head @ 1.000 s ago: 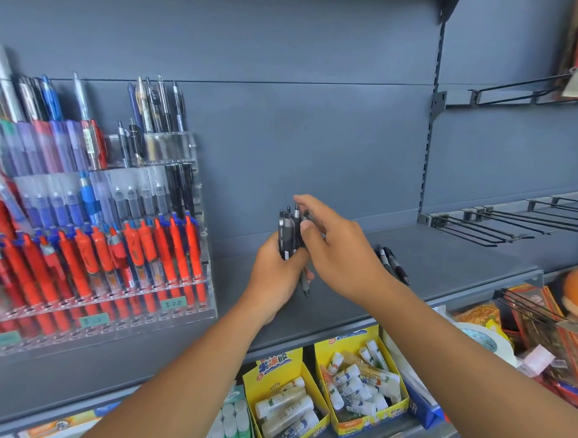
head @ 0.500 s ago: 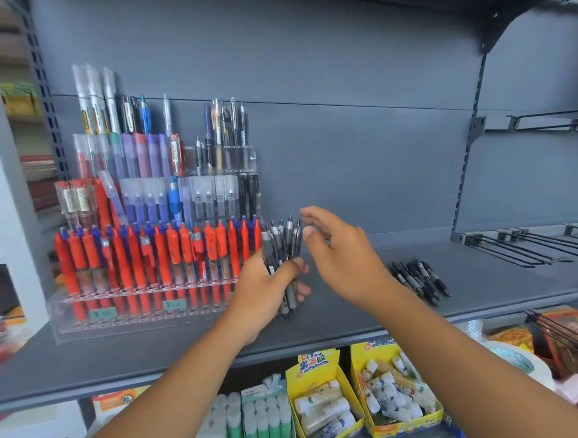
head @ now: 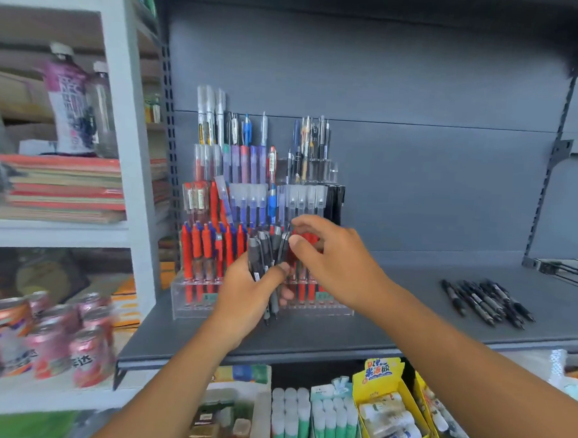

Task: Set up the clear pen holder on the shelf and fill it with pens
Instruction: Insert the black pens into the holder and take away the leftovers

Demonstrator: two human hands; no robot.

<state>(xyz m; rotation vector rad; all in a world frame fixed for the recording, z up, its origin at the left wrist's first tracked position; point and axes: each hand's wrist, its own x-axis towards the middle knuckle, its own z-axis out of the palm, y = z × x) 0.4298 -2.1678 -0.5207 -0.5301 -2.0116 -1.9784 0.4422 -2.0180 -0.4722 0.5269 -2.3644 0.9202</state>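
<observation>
looking down through the head camera, you have your left hand (head: pixel 247 293) wrapped round a bundle of black pens (head: pixel 258 250). its fingers and thumb curl about the barrels, with the clip ends up and the tips poking out below your palm. your right hand (head: pixel 332 258) sits just beside the top of that bundle. its thumb and forefinger are bent toward the clip ends, but you cannot tell whether they are pinching a pen or only hovering near one.

both hands are held in front of the clear pen holder (head: pixel 313 312). it is a stepped acrylic stand at the left end of the grey shelf (head: pixel 409 329), set back against the rear panel. red pens (head: pixel 195 247) fill its lower rows, clear-capped blue pens (head: pixel 248 203) stand in the row above, and taller pens (head: pixel 209 114) rise at the back. the right end of the front rows is hidden behind your hands.

a loose heap of black pens (head: pixel 484 301) lies flat on the same shelf, well apart to the right of the holder.

to the left stands a white rack (head: pixel 126 109) with a bottle (head: pixel 69 107) on stacked notebooks (head: pixel 65 187) and pink cans (head: pixel 50 347) lower down. under the grey shelf you see glue sticks (head: pixel 290 420) and yellow boxes (head: pixel 388 415).
</observation>
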